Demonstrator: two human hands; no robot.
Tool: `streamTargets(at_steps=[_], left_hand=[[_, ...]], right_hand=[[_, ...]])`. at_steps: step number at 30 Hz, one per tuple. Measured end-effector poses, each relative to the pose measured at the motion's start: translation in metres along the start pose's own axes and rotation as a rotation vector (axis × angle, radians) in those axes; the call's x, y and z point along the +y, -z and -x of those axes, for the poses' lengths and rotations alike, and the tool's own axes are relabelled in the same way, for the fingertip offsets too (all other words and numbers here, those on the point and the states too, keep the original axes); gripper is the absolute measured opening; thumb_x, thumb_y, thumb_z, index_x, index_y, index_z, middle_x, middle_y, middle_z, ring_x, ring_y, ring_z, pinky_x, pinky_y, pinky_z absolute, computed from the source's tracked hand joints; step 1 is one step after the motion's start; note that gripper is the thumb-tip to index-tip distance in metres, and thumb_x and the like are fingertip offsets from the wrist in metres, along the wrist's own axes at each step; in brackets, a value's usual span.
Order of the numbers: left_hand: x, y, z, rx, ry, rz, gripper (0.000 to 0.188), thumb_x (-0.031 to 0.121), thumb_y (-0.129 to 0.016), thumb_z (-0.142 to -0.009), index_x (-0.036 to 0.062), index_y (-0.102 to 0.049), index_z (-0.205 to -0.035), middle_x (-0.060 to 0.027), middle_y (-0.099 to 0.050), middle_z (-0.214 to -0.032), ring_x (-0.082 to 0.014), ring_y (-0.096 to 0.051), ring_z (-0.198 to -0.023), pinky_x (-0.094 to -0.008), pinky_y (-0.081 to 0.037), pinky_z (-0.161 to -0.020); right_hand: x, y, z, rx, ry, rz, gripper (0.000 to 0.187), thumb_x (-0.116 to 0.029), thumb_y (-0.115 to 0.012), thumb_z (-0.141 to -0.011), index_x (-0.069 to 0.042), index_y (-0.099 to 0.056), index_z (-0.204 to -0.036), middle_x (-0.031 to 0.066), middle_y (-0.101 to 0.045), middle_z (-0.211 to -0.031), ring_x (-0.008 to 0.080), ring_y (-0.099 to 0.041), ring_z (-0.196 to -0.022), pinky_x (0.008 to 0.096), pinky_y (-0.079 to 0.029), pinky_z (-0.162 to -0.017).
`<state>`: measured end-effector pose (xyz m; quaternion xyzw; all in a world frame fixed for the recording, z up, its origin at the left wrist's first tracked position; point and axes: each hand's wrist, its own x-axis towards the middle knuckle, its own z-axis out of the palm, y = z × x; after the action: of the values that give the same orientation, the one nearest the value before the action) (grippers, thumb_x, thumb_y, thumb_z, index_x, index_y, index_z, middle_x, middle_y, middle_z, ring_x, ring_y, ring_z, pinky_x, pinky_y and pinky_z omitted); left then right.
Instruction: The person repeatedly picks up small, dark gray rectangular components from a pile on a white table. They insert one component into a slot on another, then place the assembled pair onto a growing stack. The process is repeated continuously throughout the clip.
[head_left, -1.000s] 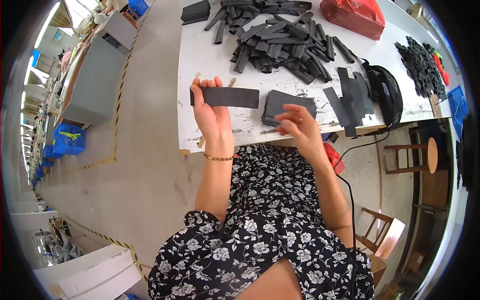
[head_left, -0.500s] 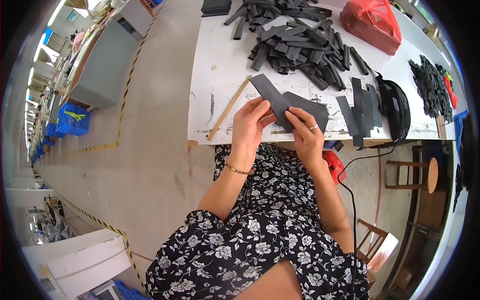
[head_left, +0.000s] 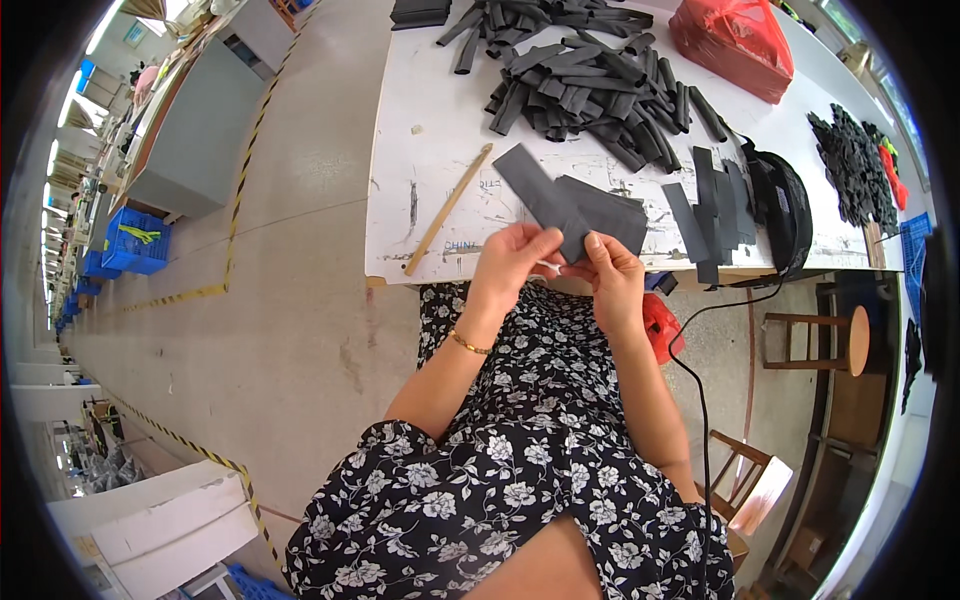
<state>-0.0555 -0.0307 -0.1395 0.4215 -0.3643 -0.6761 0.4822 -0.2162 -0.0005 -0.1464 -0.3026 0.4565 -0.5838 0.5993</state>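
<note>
we see blue lettering (head_left: 462,245) on the worktop (head_left: 395,215), just above and left of centre. mid-frame, our left hand (head_left: 508,262) and right hand (head_left: 615,280) pinch a dark strip (head_left: 532,187) near its lower end.

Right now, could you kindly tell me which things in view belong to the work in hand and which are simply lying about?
Seemingly in the job:
dark strip, held by left hand and right hand
stack of dark pieces
heap of dark rolls

Probably just lying about:
red plastic bag
wooden stool
blue crate
</note>
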Motion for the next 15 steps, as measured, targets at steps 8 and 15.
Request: streamTargets(at_steps=[8, 15], left_hand=[[-0.036, 0.014, 0.021, 0.069, 0.049, -0.081, 0.021, 0.016, -0.073, -0.087, -0.0041, -0.067, -0.086, -0.009, -0.069, -0.076, -0.0155, -0.067, -0.062, -0.0238, -0.055, -0.057], [-0.057, 0.014, 0.034, -0.125, 0.154, -0.064, 0.024, 0.021, -0.064, -0.094, -0.0027, -0.068, -0.091, -0.0089, -0.069, -0.078, -0.0161, -0.067, -0.065, -0.0285, -0.057, -0.06]], right_hand=[[0.023, 0.002, 0.016, 0.098, 0.1, 0.385, 0.018, -0.012, -0.064, -0.094, 0.004, -0.068, -0.102, 0.004, -0.067, -0.08, 0.007, -0.059, -0.067, 0.0224, -0.05, -0.06], [0.034, 0.008, 0.022, 0.044, 0.081, 0.369, 0.012, -0.008, -0.063, -0.094, 0.003, -0.065, -0.097, 0.001, -0.063, -0.077, 0.007, -0.057, -0.068, 0.0226, -0.047, -0.061]])
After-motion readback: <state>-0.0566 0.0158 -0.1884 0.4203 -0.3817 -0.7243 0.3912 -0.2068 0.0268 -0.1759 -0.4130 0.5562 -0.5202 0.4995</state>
